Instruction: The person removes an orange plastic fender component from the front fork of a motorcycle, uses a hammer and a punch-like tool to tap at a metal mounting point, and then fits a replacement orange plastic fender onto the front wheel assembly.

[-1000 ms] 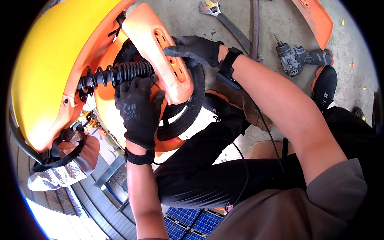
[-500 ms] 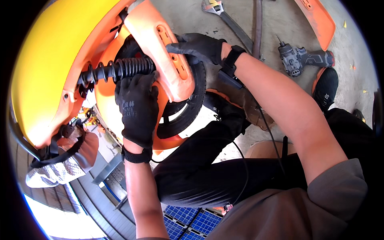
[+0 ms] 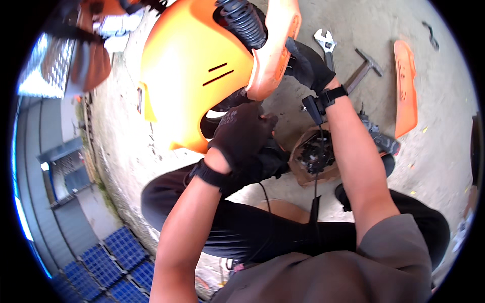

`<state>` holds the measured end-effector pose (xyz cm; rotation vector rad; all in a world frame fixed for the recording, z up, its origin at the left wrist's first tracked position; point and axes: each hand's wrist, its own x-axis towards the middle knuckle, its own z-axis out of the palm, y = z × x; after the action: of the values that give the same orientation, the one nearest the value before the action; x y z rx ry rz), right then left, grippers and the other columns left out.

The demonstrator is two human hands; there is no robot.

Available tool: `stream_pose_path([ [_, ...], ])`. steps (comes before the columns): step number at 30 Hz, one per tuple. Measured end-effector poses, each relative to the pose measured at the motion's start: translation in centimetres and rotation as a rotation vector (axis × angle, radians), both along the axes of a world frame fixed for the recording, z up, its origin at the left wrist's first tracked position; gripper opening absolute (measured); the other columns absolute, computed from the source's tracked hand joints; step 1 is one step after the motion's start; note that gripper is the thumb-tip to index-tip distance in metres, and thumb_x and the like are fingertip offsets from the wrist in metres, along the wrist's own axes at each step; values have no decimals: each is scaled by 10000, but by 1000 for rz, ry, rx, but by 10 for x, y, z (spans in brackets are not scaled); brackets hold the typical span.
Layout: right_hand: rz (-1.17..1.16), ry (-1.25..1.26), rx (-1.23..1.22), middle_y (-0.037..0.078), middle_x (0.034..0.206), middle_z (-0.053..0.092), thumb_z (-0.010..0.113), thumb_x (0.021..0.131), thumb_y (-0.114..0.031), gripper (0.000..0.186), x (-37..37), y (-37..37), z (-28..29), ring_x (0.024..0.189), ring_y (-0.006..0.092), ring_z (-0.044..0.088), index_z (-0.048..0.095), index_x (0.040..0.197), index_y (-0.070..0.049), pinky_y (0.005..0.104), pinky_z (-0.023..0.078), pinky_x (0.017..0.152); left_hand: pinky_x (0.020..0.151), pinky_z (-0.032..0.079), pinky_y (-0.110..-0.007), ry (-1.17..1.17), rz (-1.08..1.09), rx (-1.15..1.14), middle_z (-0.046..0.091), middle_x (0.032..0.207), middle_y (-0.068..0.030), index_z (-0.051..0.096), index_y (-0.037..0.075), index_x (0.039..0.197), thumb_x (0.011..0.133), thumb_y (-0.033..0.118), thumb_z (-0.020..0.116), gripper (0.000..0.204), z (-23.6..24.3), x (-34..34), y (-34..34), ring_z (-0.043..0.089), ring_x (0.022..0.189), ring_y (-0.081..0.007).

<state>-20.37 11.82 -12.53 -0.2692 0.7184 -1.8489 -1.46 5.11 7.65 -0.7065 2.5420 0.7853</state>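
Note:
An orange plastic fork cover sits beside the black coil spring and the large orange fender of a vehicle's front end. My right hand, in a black glove, is closed on the cover's right edge, fingertips partly hidden. My left hand, also gloved, is curled below the cover's lower end, near my knee. Whether anything is in it I cannot make out. The wheel behind the fender is mostly hidden.
An adjustable wrench, a hammer, a power drill and a second orange cover lie on the concrete floor to the right. Between my arms stands a brown paper bag of small dark parts. Blue pallets are at lower left.
The view has swung, so the front end appears higher and turned. My left hand has come away from the spring down to below the cover. My right hand stays at the cover's edge.

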Motion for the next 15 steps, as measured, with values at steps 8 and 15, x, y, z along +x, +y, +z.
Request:
stream_pose_path([
  [8,38,48,-10,64,1329,636,543,1053,-489,547,0,4,4,1194,202,636,551,1396,-63,417,541,1006,777,493,-346,625,582,94,654,922,-112,598,-53,1134,1030,237,626,309,-72,2,8,594,836,-160],
  [15,22,64,-44,88,1358,627,493,1068,-498,569,2,1,4,1219,221,632,531,1419,-52,418,554,1000,821,490,-285,834,814,372,699,969,-44,654,-36,1097,1006,183,671,237,-82,-1,14,596,880,-98],
])
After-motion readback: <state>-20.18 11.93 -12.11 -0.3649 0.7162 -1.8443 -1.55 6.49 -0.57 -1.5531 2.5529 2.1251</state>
